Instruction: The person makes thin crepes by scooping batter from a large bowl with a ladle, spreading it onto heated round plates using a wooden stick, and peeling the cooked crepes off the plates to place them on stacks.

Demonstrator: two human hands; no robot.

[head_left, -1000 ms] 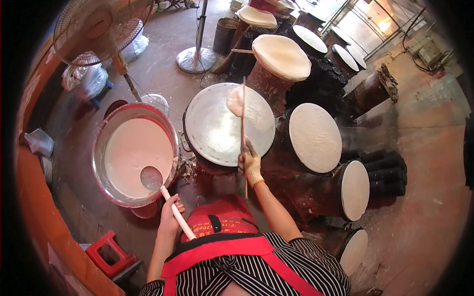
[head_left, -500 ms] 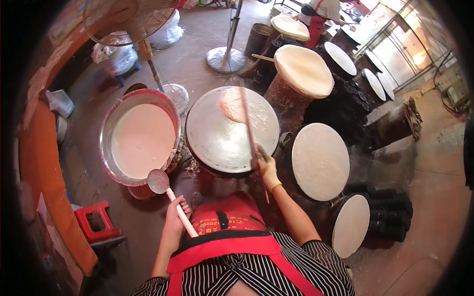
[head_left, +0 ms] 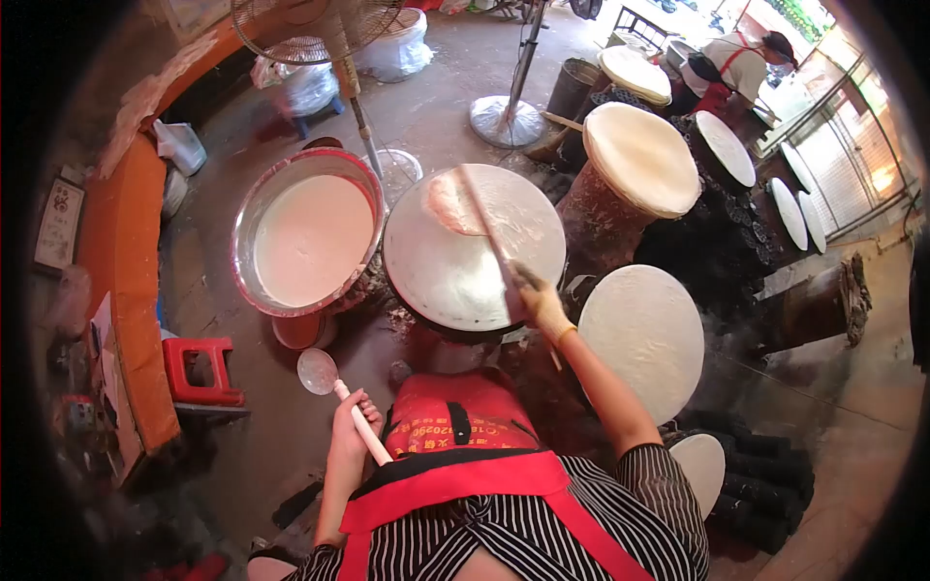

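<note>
My left hand [head_left: 355,423] grips the pale handle of a ladle [head_left: 317,371], whose round bowl hangs just below the basin. That wide metal basin [head_left: 239,281] has a red rim and contains creamy white batter [head_left: 312,242]. My right hand [head_left: 541,302], in a pale glove with darkened fingers, is closed round a long wooden spreading stick [head_left: 489,228]. The stick slants over a round griddle [head_left: 426,276]. Its far end lies at a wet mound of batter [head_left: 453,203], and a thin white layer covers the griddle's upper right.
Several round griddles with white sheets stand to the right, the nearest sheet [head_left: 644,339] close to my right forearm. Behind is a stack of pale sheets [head_left: 644,160]. A fan [head_left: 334,29], a red stool [head_left: 201,371] and a co-worker [head_left: 741,68] are also in view.
My view has turned left, so the scene sits further right and more of the co-worker shows. The ladle has moved away from the basin's rim. The stick stays over the griddle, tilted slightly more.
</note>
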